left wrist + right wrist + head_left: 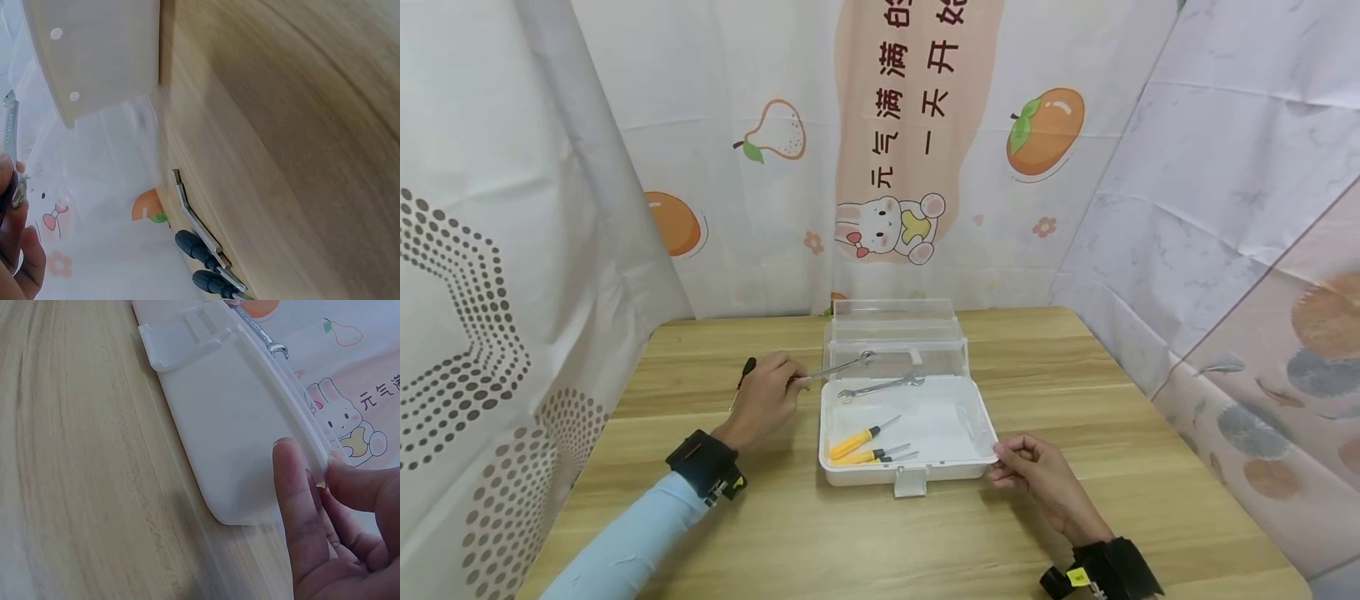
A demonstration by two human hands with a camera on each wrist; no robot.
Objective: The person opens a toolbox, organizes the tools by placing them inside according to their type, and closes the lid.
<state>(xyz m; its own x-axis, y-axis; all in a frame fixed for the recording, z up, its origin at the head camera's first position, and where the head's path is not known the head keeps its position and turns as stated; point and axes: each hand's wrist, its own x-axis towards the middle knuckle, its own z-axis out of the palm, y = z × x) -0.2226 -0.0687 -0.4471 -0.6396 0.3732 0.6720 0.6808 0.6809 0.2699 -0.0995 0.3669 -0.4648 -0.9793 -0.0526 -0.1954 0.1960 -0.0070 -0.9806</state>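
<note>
A white plastic toolbox [910,473] stands on the table with its clear lid [895,321] raised at the back. My left hand [767,396] pinches one end of a silver wrench [842,367], whose other end reaches over the box's back left edge. Inside the box, a second wrench [880,388] lies along the back, and yellow-handled screwdrivers [853,442] lie at the front left. With thumb and fingers, my right hand [1037,479] pinches the rim at the box's front right corner, seen close up in the right wrist view.
Black-handled screwdrivers [197,247] and a thin bent metal tool [197,219] lie on the table beyond my left hand, mostly hidden by it in the head view. A latch [912,482] hangs at the box's front. Printed curtains [760,208] surround the wooden table [820,542].
</note>
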